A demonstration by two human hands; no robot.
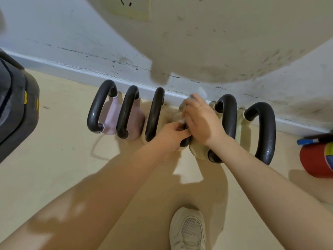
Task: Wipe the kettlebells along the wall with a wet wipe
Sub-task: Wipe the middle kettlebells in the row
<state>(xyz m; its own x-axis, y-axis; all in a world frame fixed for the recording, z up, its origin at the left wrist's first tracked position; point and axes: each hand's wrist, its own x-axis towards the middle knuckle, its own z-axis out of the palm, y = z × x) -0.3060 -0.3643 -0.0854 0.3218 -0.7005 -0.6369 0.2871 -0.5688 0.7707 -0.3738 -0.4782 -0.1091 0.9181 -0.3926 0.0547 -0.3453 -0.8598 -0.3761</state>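
Several kettlebells with black handles stand in a row against the wall. At the left are a light pink one (110, 116) and a darker pink one (134, 121), then cream ones (245, 127) to the right. Both my hands are on a cream kettlebell (197, 151) in the middle, and they hide most of its handle. My left hand (171, 133) grips the near end of that black handle. My right hand (201, 118) curls over the handle with a white wet wipe (201, 92), which shows blurred past the fingertips.
A red fire extinguisher (316, 159) lies on the floor at the far right. A dark piece of gym equipment (16, 114) stands at the left. My white shoe (187, 230) is on the beige floor below my arms. The scuffed wall and its baseboard (75, 71) run behind the row.
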